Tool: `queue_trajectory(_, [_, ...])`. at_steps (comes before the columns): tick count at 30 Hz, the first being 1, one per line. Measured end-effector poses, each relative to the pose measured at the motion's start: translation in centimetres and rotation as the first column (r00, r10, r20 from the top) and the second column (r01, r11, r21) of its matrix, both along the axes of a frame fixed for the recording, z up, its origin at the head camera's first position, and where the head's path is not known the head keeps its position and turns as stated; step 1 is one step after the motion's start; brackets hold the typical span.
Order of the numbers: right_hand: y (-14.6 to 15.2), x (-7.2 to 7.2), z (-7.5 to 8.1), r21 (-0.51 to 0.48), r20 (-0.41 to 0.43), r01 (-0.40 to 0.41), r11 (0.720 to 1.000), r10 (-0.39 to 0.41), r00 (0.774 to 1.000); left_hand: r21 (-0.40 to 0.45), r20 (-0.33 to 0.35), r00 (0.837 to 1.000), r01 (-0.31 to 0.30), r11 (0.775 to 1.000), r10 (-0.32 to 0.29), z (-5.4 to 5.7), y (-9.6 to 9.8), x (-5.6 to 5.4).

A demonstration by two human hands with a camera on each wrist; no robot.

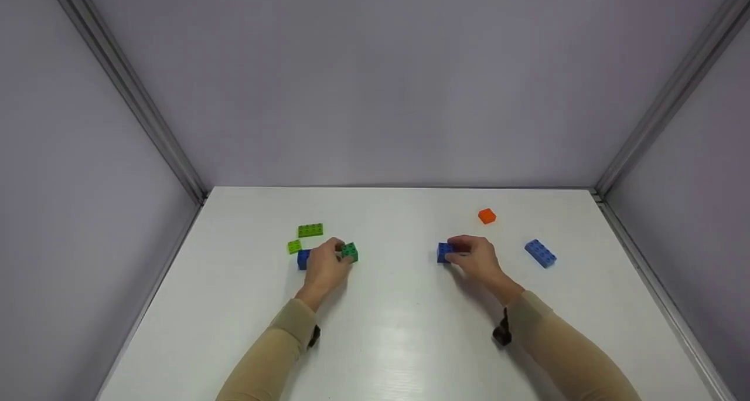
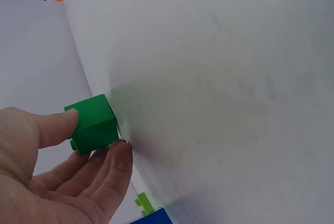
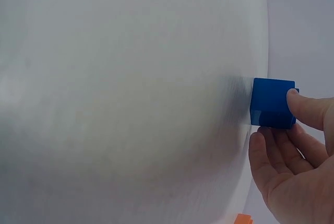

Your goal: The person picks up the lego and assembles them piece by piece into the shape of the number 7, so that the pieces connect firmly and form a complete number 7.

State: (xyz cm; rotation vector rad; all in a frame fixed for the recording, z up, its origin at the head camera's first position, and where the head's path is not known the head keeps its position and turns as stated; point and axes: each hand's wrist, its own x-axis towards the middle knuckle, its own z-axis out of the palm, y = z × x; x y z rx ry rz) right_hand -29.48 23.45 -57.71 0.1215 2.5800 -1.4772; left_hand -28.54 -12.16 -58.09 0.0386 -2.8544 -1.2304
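Note:
My left hand (image 1: 326, 268) pinches a dark green toy brick (image 1: 350, 252) between thumb and fingers. In the left wrist view that green brick (image 2: 94, 122) shows its smooth sides, with studs facing away from the table. Partly hidden behind the left hand is a blue brick (image 1: 303, 259). Across the table, my right hand (image 1: 479, 261) pinches another blue brick (image 1: 444, 252) with the thumb on one side and fingers on the other. The right wrist view shows this blue brick (image 3: 272, 103) close to the tabletop. A wide gap separates the two held bricks.
Beyond the left hand lie a long light green brick (image 1: 310, 230) and a small light green brick (image 1: 294, 247). An orange brick (image 1: 487, 216) sits behind the right hand, and a long blue brick (image 1: 540, 253) to its right. Walls enclose the white table (image 1: 387, 330) at back and sides.

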Motion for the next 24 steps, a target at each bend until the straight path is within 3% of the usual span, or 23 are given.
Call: queue_trajectory(24, [0.3, 0.66, 0.45, -0.011, 0.001, -0.007, 1.0, 0.007, 1.0, 0.119, -0.015, 1.0, -0.001, 0.993, 0.003, 0.44, 0.92, 0.38])
